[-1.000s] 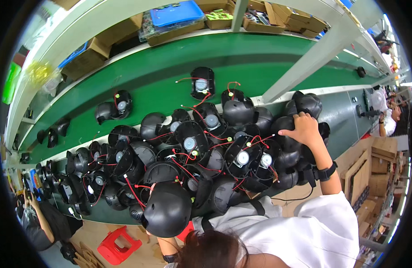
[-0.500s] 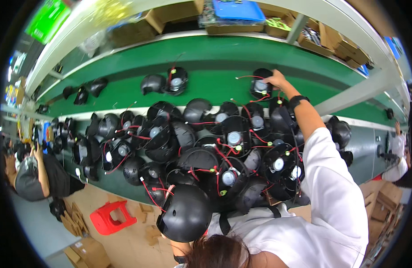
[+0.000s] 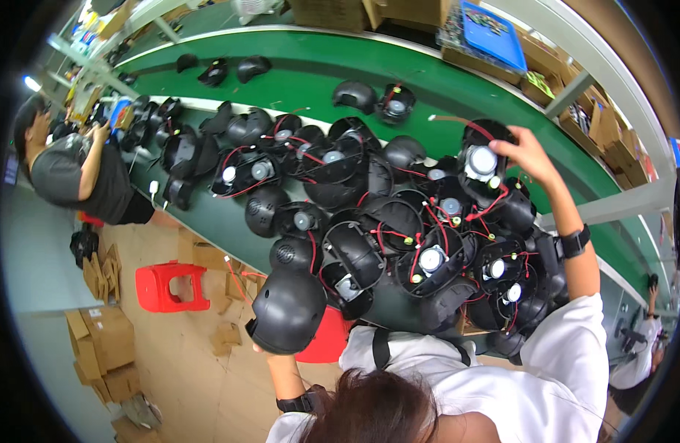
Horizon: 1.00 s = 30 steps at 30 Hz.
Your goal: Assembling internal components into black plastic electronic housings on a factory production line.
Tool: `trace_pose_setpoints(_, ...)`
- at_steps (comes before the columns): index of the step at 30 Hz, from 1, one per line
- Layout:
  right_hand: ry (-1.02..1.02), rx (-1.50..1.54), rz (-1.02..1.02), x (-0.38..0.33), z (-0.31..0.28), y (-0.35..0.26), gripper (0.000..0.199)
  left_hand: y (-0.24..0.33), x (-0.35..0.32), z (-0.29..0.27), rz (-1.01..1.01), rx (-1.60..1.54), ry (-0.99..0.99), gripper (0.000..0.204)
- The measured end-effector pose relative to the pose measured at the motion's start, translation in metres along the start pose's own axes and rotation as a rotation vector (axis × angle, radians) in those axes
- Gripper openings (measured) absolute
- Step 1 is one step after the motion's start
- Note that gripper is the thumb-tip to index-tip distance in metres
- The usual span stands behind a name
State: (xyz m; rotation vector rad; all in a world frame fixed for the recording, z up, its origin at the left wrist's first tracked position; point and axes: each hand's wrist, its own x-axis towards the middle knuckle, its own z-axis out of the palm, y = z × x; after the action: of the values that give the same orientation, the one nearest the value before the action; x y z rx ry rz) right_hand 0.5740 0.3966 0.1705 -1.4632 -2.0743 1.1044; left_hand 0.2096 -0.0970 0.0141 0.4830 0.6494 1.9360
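My left hand (image 3: 263, 351) holds up a smooth, round black plastic shell (image 3: 288, 310). The shell hides most of the fingers, and thin red wires (image 3: 242, 284) stick out at its left side. My right hand (image 3: 528, 153) grips the edge of a black speaker shell (image 3: 474, 164), with the thumb near the silver speaker disc inside. A red wire with a white plug trails left from that shell, over the near edge of the green belt. Between my hands, many similar black shells (image 3: 352, 249) with speakers and red wires are heaped on the dark bench.
The green belt (image 3: 310, 70) runs behind the heap and carries several more shells. Cardboard boxes and a blue tray (image 3: 495, 35) sit on a shelf above it. Metal frame posts rise at right. A red stool (image 3: 172, 288) stands on the floor; another person (image 3: 81, 166) sits at left.
My right hand has lifted the speaker shell off the green belt and brought it closer, above the heap. The left hand still holds its round shell. The whole view has turned.
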Motion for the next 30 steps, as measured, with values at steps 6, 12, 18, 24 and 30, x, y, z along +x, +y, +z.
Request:
trace_pose_setpoints(6, -0.463, 0.063, -0.216, -0.01, 0.135, -0.131, 0.056, -0.017, 0.003, 0.012, 0.043, -0.087, 0.085, 0.117)
trace_pose_setpoints(12, -0.451, -0.636, -0.323, 0.045, 0.246, -0.146, 0.066, -0.03, 0.021, 0.049, 0.04, -0.084, 0.117, 0.119)
trace_pose_setpoints(18, -0.325, -0.617, -0.281, 0.028, 0.256, -0.149, 0.093, -0.028, 0.058, 0.06, -0.117, -0.257, -0.071, 0.121)
trace_pose_setpoints(24, -0.512, -0.376, -0.266, 0.052, 0.209, -0.118, 0.089, -0.044, 0.077, 0.052, -0.09, -0.301, -0.031, 0.118)
trace_pose_setpoints(30, -0.212, -0.543, -0.189, 0.15, 0.1, -0.006, 0.064, -0.044, 0.105, 0.052, -0.197, -0.34, 0.009, 0.122)
